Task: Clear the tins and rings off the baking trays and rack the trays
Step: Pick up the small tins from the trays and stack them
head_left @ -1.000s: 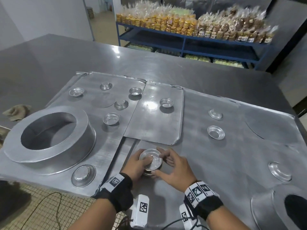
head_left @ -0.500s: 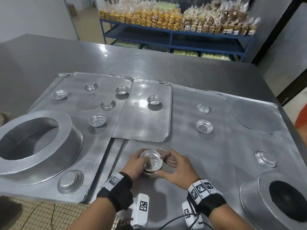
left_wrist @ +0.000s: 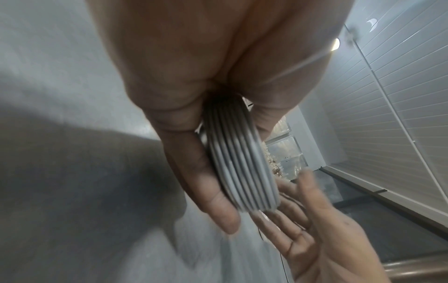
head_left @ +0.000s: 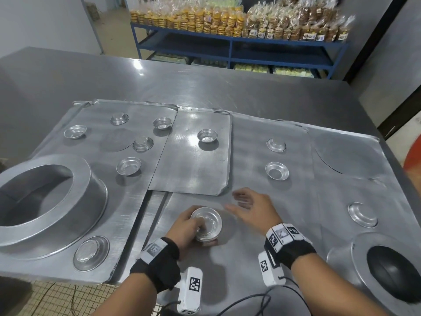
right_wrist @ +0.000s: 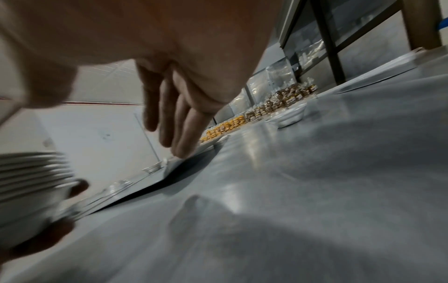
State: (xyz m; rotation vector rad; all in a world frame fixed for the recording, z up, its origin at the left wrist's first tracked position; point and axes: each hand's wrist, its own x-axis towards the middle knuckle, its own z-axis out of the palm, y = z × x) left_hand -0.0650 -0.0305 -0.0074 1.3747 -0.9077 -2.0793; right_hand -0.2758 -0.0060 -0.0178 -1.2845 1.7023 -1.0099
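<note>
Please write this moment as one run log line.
left hand: holds stack of tins | right hand: open, empty | loose tins remain on trays

A steel worktop (head_left: 205, 83) carries overlapping metal baking trays (head_left: 319, 224) that cover its near half. A smaller flat sheet (head_left: 193, 169) lies across two of them. Small round tins (head_left: 277, 170) sit scattered over the trays, some upright, some upside down. A large metal ring (head_left: 45, 201) stands at the left, another (head_left: 387, 265) at the near right corner.
</note>
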